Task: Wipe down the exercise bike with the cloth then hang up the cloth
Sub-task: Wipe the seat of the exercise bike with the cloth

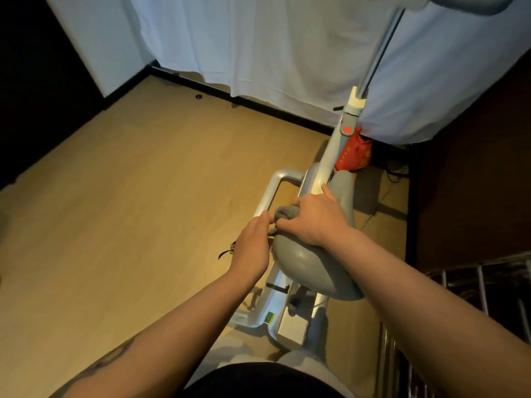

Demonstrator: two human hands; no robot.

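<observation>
Down below you, the exercise bike (304, 265) stood on the wooden floor (138, 196), its grey casing running away from you toward the white curtain (258, 44) and its pale post rising to the upper right of the view. Your right hand (313, 219) lay on top of the casing with its fingers (287, 224) curled round the grey cloth (283, 214), which was bunched into a wad and pressed against the bike's upper surface, just beside the silver frame bar; your thumb reached forward along the post's base. Your left hand (253, 242) sat right next to it at the left edge of the casing, its fingers bent inward and pinching a loose corner of the same cloth, so both hands met at the wad. A small dark strap stuck out on the far side of your left hand; I could not tell what it belonged to. A red bag (355, 153) sat on the floor beyond the bike, against the curtain's hem. A metal rack (485, 285) showed at the right edge, near your right forearm.
</observation>
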